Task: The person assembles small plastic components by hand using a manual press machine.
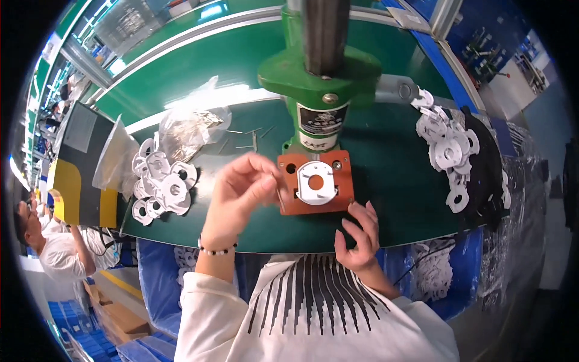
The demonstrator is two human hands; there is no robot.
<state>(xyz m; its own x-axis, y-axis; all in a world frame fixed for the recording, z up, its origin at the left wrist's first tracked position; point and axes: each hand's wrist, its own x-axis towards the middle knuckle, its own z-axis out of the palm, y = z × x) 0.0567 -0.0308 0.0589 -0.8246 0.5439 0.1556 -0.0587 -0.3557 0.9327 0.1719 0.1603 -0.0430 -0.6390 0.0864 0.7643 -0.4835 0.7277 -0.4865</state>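
Note:
A white plastic part (325, 194) with a round central hole lies on an orange-brown fixture block (289, 206) beneath the green press (325, 90). My left hand (241, 192) is at the block's left edge, thumb and fingers drawn together in a pinch. Whatever is between those fingertips is blurred and too small to make out. Close to the block's lower right corner is my right hand (360, 236), fingers loosely bent and apart, with nothing visible in it. Several thin metal pins (254, 142) lie loose on the green tabletop behind my left hand.
White plastic parts are heaped left (172, 188) and right (447, 151). A clear bag of pins (196, 130) sits at the back left. Blue lined bins (157, 283) stand below the table's front edge. Another person (66, 253) is at far left.

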